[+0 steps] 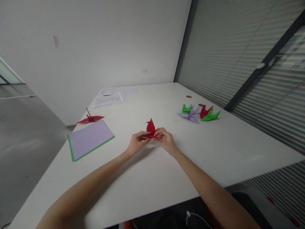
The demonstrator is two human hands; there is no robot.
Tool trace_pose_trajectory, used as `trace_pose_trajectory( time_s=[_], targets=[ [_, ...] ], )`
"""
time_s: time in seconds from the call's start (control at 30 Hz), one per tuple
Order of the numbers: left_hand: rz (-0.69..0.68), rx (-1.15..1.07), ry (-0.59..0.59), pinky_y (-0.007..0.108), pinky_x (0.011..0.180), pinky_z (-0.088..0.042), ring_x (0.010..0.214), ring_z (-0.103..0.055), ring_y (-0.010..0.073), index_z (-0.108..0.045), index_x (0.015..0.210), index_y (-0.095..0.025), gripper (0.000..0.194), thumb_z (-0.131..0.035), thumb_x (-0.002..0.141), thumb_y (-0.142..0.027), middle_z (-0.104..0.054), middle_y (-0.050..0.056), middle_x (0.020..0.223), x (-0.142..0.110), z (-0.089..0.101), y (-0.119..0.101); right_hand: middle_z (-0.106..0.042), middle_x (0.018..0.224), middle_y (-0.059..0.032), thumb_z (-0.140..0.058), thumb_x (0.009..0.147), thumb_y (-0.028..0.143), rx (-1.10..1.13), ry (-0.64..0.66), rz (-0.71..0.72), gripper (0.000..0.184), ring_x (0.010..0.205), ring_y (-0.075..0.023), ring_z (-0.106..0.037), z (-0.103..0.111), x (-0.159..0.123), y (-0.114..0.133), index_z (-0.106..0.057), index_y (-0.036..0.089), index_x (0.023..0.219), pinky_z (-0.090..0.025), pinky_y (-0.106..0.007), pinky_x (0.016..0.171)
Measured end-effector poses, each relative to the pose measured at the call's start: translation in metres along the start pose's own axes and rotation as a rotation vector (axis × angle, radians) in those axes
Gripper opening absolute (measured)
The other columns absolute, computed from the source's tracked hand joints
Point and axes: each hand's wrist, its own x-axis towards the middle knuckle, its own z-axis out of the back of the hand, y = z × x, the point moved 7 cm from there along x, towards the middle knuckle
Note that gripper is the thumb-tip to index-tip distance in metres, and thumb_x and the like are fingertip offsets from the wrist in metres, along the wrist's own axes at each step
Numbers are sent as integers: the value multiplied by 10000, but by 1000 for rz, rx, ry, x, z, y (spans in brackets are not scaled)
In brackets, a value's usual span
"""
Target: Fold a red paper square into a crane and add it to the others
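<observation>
Between my two hands is a red origami crane, its pointed wing upright and its small bent head to the left. My left hand pinches the crane's lower left side between thumb and fingers. On the lower right side, my right hand grips the paper with its fingertips. The crane is held just above the white table; its lower part is partly hidden by my fingers.
Left of my hands lie purple and green paper sheets, with another red crane behind them. Printed papers rest farther back. At the right sit a purple crane, a green crane and more folded birds, near the window blinds.
</observation>
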Motion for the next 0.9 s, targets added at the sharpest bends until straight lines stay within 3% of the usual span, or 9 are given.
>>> trace_pose_trajectory(
  time_s=[0.2, 0.33, 0.4, 0.53, 0.73, 0.9],
  targets=[
    [-16, 18, 28, 311, 764, -520, 812, -665, 191, -698, 912, -143, 258, -736, 706, -293, -718, 96, 919, -1, -2, -2, -563, 897, -34, -737, 682, 423, -30, -43, 14, 243, 810, -154, -587, 2, 1, -1, -652, 202, 738, -521, -273, 659],
    [0, -107, -10, 291, 751, -515, 770, -663, 163, -539, 1219, -191, 578, -760, 698, -312, -713, 60, 860, -4, -2, -6, -614, 766, -7, -715, 702, 446, -22, -64, -87, 273, 639, -136, -587, 4, 1, -7, -616, 198, 761, -510, -284, 603],
    [46, -190, -28, 291, 717, -519, 739, -659, 161, -548, 1197, -169, 513, -696, 761, -396, -706, 66, 836, -4, -2, -3, -642, 732, -1, -713, 702, 452, 6, -54, -146, 288, 584, -139, -589, 3, 0, -11, -606, 200, 790, -507, -299, 593],
    [78, -186, -77, 281, 659, -525, 783, -648, 177, -660, 959, -126, 373, -634, 798, -462, -692, 99, 923, 0, 4, 1, -659, 751, -2, -727, 689, 390, 62, 1, -150, 253, 645, -147, -604, -2, -1, -11, -602, 203, 807, -503, -294, 620],
    [-22, -129, -146, 299, 665, -544, 778, -640, 158, -617, 1108, -196, 393, -672, 779, -403, -666, 82, 1054, 6, 16, -5, -612, 898, -7, -685, 617, 157, 101, 92, -72, 151, 817, -149, -599, -8, -1, -7, -610, 197, 741, -478, -293, 764],
    [-69, -64, -94, 252, 609, -516, 728, -623, 128, -662, 1011, -188, 293, -698, 765, -345, -652, 77, 1080, 6, 13, -11, -595, 757, 21, -569, 622, 143, 65, 98, -145, 100, 689, -121, -538, -8, -2, -8, -588, 191, 707, -420, -257, 661]
  ],
)
